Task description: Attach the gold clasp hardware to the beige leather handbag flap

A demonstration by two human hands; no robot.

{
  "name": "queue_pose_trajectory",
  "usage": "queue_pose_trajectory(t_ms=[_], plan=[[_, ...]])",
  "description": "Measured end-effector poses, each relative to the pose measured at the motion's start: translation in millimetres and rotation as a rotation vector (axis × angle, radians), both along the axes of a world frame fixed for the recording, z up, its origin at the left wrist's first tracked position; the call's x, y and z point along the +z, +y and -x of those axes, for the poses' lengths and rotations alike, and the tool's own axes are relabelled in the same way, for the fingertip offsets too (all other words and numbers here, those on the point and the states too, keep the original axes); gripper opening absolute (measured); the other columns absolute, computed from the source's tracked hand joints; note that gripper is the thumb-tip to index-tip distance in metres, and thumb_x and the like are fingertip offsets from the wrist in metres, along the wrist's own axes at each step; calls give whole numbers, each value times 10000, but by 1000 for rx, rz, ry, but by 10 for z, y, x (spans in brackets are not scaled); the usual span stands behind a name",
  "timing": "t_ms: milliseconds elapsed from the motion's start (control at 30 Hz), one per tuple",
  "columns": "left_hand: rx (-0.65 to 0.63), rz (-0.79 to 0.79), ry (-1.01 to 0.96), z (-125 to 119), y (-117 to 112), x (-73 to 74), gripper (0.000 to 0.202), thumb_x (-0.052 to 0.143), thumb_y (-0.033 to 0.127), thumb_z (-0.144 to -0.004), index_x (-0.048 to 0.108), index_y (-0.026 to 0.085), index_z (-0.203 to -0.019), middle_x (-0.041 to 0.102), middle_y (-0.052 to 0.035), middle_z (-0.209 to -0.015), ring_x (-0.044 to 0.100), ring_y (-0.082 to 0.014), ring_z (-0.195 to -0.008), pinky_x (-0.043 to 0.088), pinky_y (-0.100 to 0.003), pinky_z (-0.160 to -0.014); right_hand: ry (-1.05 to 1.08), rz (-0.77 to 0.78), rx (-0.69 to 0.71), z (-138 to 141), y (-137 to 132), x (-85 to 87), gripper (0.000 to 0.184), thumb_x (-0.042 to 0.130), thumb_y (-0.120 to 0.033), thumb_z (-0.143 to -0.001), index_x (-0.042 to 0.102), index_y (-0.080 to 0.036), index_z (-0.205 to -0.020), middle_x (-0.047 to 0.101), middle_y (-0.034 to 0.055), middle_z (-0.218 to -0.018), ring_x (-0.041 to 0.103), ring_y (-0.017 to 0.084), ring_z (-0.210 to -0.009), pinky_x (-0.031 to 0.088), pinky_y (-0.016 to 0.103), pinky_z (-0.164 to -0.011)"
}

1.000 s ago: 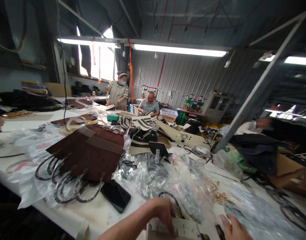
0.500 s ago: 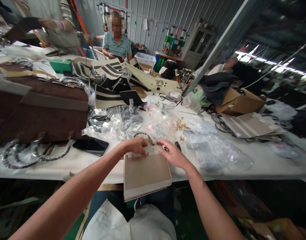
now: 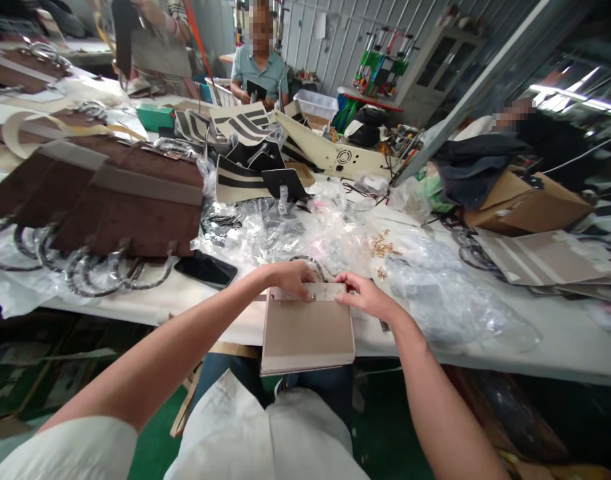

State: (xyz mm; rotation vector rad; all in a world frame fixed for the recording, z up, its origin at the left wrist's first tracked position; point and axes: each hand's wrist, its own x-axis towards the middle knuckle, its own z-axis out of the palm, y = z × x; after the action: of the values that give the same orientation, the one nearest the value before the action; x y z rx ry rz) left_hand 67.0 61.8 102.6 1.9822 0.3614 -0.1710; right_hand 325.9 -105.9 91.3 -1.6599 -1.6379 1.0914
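A flat beige bag panel [image 3: 308,330] with a pale upper band lies over the near edge of the white table [image 3: 485,340], half hanging above my lap. My left hand [image 3: 288,278] is closed, pinching the panel's top edge at the left. My right hand [image 3: 368,298] is closed too, gripping the same edge at the right. A curved dark handle [image 3: 309,261] pokes out just behind my hands.
A black phone [image 3: 206,269] lies left of my hands. Brown suede pieces [image 3: 110,200] with ring handles cover the left. Crumpled clear bags [image 3: 435,293], gold fittings [image 3: 382,247], striped panels [image 3: 240,180] and a cardboard box [image 3: 528,207] lie beyond. Other people work across the table.
The camera has tipped down from the room to the table edge. Both hands stay on the beige panel's top edge, and the right hand has closed onto it.
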Motion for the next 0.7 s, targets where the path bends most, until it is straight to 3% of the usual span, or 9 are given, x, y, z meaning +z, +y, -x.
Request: queue_pose_trajectory(t_ms=[100, 233, 400, 467, 567, 633, 700], plan=[[-25, -17, -53, 32, -8, 24, 230, 758, 324, -747, 821, 175, -911, 773, -10, -857, 629, -210, -807, 412, -288, -693, 74, 24, 11, -33, -44, 32, 534, 839, -525, -942, 679, -219, -1350, 739, 37, -1101, 668, 250, -1047, 544, 352, -960], [19, -14, -56, 54, -23, 18, 237, 751, 312, -752, 829, 186, -937, 780, -1, -871, 642, -217, -827, 421, -290, -717, 85, 31, 24, -14, -98, 7, 568, 807, -536, -975, 683, -224, -1432, 753, 65, -1193, 674, 292, -1195, 524, 395, -1074], [113, -171, -75, 96, -191, 135, 213, 784, 293, -782, 823, 178, -958, 753, -21, -855, 621, -205, -771, 409, -311, -694, 192, 28, -84, 58, -153, -157, 551, 801, -523, -962, 670, -213, -1399, 790, 71, -1186, 717, 297, -1142, 553, 401, -1027], [237, -212, -202, 211, -278, 230, 279, 788, 339, -854, 821, 190, -1088, 793, -53, -1029, 684, -236, -904, 478, -321, -782, 234, 23, -122, 82, -169, -221, 564, 797, -509, -962, 654, -214, -1420, 796, 73, -1208, 724, 292, -1136, 557, 393, -1010], [579, -220, -377, 515, -330, 318, 367, 721, 447, -993, 777, 214, -1271, 794, -93, -1280, 709, -271, -1141, 545, -378, -977, 266, 11, -137, 107, -176, -258, 561, 789, -484, -973, 648, -221, -1447, 794, 74, -1254, 723, 278, -1138, 549, 377, -1003], [794, -254, -384, 753, -305, 280, 387, 708, 486, -1017, 762, 208, -1281, 801, -109, -1284, 714, -272, -1154, 550, -414, -1032, 259, 4, -130, 114, -171, -243, 556, 787, -476, -975, 652, -222, -1451, 796, 67, -1234, 723, 268, -1108, 548, 368, -985], [869, -246, -320, 968, -279, 162, 443, 735, 534, -991, 754, 187, -1266, 811, -125, -1255, 727, -282, -1135, 558, -441, -1042, 244, -1, -120, 118, -166, -216, 546, 782, -480, -972, 661, -219, -1436, 799, 60, -1206, 723, 266, -1084, 551, 368, -973]])
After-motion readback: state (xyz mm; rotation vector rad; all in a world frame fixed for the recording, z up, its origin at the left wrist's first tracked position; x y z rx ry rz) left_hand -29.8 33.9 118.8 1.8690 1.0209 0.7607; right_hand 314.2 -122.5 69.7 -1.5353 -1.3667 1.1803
